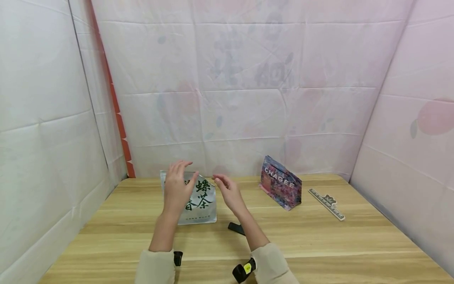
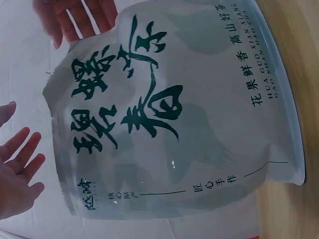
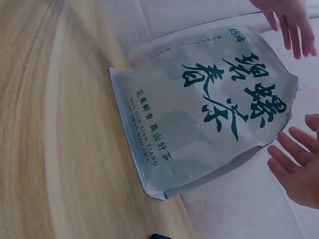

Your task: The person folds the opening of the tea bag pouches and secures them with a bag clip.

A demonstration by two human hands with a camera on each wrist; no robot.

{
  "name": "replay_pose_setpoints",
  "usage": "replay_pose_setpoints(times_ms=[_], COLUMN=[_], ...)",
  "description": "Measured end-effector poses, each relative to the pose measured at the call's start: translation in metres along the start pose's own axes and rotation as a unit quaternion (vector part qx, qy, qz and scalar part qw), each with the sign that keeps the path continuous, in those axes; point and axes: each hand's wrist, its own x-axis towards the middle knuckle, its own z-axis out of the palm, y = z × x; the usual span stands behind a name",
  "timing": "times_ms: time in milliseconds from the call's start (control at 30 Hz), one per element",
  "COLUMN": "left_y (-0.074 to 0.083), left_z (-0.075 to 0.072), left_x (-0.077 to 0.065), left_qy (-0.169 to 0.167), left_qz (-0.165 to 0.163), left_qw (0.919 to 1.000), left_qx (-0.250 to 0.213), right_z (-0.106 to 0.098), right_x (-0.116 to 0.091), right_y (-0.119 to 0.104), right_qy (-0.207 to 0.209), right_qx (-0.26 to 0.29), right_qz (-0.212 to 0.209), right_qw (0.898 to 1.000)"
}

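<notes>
A pale silver tea bag (image 1: pixel 198 211) with green Chinese lettering stands upright on the table, its top edge creased. My left hand (image 1: pixel 178 187) is raised at its upper left, fingers spread and loosely bent, holding nothing. The left wrist view shows a gap between this hand (image 2: pixel 20 172) and the bag (image 2: pixel 199 134). Beside the bag's upper right corner is my right hand (image 1: pixel 229 194), its fingers relaxed. In the right wrist view, this hand's fingertips (image 3: pixel 279 154) come close to the bag's edge (image 3: pixel 189 149); whether they touch, I cannot tell.
A colourful CHAGEE bag (image 1: pixel 280 183) stands to the right on the wooden table (image 1: pixel 305 244). Farther right lies a long flat clip (image 1: pixel 327 204) with a dark bear-like figure. A black object (image 1: pixel 235 227), partly hidden by my right forearm, lies in front. Pale cloth walls (image 1: pixel 241 114) surround the table.
</notes>
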Motion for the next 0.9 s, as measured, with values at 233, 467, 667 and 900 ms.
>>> replay_pose_setpoints(times_ms=[233,467,667,900], left_y=[-0.012,-0.013,-0.012,-0.013], left_z=[0.01,0.011,0.011,0.008], left_x=[-0.005,-0.008,-0.009,-0.006], left_qy=[-0.051,-0.059,-0.062,-0.089], left_qz=[0.007,0.003,0.012,0.005], left_qw=[0.9961,0.9927,0.9902,0.9887], left_qx=[0.071,0.105,0.124,0.12], right_z=[0.011,0.013,0.016,0.015], right_x=[0.004,0.002,0.004,-0.001], right_y=[0.029,0.037,0.036,0.008], right_qy=[-0.023,-0.012,-0.015,-0.015], right_qx=[0.0,-0.014,-0.013,-0.021], right_qz=[-0.03,-0.061,-0.022,-0.015], right_qw=[0.999,0.998,1.0,1.0])
